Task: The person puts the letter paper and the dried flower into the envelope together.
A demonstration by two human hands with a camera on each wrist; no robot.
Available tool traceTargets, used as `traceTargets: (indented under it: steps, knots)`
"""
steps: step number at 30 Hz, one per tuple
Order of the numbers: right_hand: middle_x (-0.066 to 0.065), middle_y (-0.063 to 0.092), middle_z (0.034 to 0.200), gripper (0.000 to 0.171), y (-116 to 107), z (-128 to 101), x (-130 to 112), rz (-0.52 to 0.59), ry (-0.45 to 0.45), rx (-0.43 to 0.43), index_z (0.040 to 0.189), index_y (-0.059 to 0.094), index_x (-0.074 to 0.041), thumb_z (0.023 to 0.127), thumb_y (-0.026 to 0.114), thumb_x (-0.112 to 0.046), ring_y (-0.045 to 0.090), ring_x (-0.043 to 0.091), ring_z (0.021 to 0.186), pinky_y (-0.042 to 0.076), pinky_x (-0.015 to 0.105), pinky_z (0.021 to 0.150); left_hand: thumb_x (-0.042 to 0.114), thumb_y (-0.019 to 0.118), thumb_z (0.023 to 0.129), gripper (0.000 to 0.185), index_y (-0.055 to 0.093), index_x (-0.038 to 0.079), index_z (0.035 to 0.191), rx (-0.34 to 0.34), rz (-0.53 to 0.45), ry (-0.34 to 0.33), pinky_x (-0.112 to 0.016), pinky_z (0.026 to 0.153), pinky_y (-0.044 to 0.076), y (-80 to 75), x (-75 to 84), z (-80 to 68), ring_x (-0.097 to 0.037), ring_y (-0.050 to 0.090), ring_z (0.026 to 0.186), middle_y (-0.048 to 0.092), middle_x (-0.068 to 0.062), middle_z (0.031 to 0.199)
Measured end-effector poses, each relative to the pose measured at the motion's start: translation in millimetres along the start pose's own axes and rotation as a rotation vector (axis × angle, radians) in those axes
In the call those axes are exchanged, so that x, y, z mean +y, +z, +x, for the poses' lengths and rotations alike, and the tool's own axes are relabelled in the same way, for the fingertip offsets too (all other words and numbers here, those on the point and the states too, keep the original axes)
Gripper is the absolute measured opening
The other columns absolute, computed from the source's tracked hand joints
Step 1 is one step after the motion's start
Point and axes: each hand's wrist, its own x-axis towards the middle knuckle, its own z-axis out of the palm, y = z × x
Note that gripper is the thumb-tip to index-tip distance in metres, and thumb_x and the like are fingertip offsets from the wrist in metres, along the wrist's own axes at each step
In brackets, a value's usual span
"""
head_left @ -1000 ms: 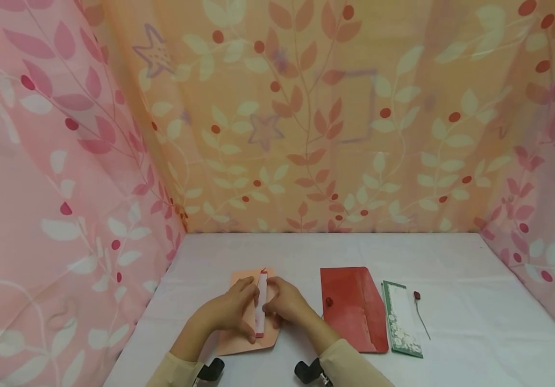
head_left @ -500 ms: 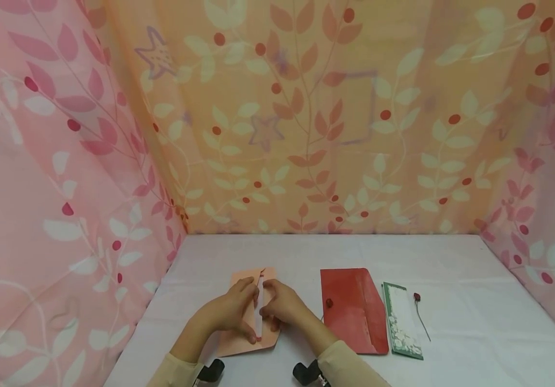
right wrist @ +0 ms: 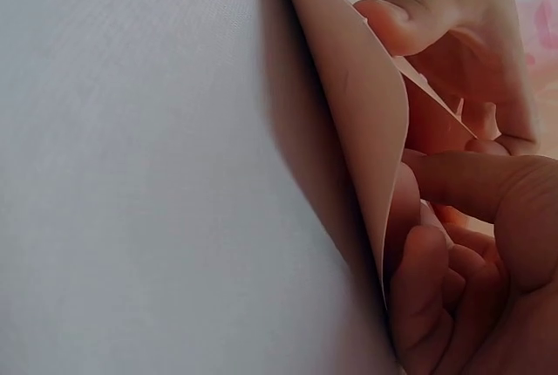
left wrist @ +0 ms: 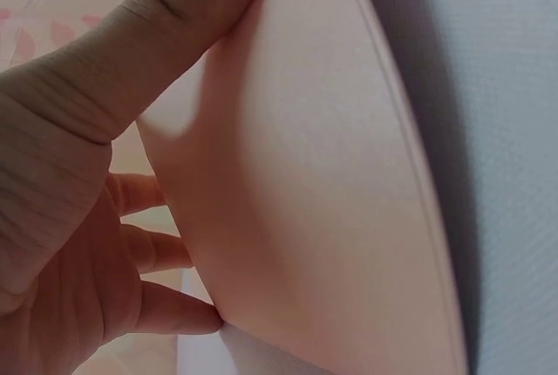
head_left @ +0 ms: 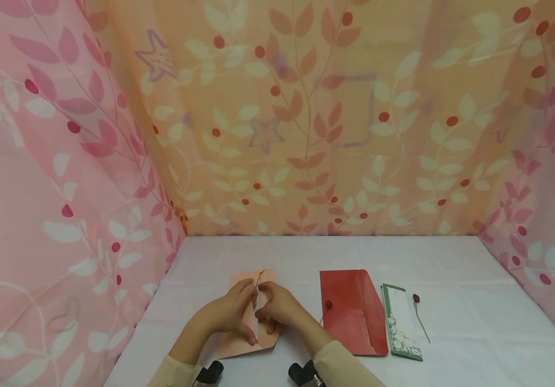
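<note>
Left hand (head_left: 231, 309): thumb and fingers spread, gripping the peach envelope (head_left: 234, 345), probably to steady it.
Right hand (head_left: 281, 306): fingers curled on its right side, seemingly holding the mouth apart.
Peach envelope: near left of bench (head_left: 456, 274).
Rightward, apart: red envelope (head_left: 345, 322), green-bordered card (head_left: 396, 317), stemmed red flower (head_left: 416, 299).
</note>
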Motion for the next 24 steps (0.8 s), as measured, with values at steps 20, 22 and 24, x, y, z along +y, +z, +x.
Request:
traceTargets:
  steps: [20, 22, 24]
  knots:
    - [0.004, 0.069, 0.070, 0.074, -14.9, -16.2, -4.3, -0.075, -0.068, 0.068, 0.149, 0.047, -0.008, 0.081, 0.078, -0.006, 0.064, 0.018, 0.049, 0.052, 0.032, 0.045, 0.065, 0.089, 0.054, 0.085, 0.043, 0.022, 0.111, -0.004, -0.023, -0.021, -0.054, 0.105, 0.049, -0.7, 0.9, 0.7, -0.045, 0.041, 0.142, 0.035, -0.026, 0.155]
    - [0.002, 0.068, 0.070, 0.074, -17.0, -19.7, -5.1, -0.092, -0.086, 0.078, 0.148, 0.048, -0.008, 0.081, 0.079, -0.007, 0.065, 0.018, 0.053, 0.051, 0.031, 0.047, 0.065, 0.089, 0.054, 0.084, 0.043, 0.022, 0.110, -0.006, -0.028, -0.021, -0.054, 0.103, 0.050, -0.5, 1.1, 0.4, -0.046, 0.041, 0.142, 0.035, -0.027, 0.155]
    - [-0.001, 0.068, 0.071, 0.074, -19.2, -23.6, -6.2, -0.102, -0.103, 0.088, 0.147, 0.049, -0.008, 0.081, 0.080, -0.008, 0.066, 0.019, 0.056, 0.050, 0.030, 0.049, 0.065, 0.089, 0.054, 0.084, 0.043, 0.022, 0.110, -0.007, -0.028, -0.019, -0.054, 0.103, 0.050, 0.1, 0.9, 0.4, -0.046, 0.041, 0.142, 0.035, -0.027, 0.155]
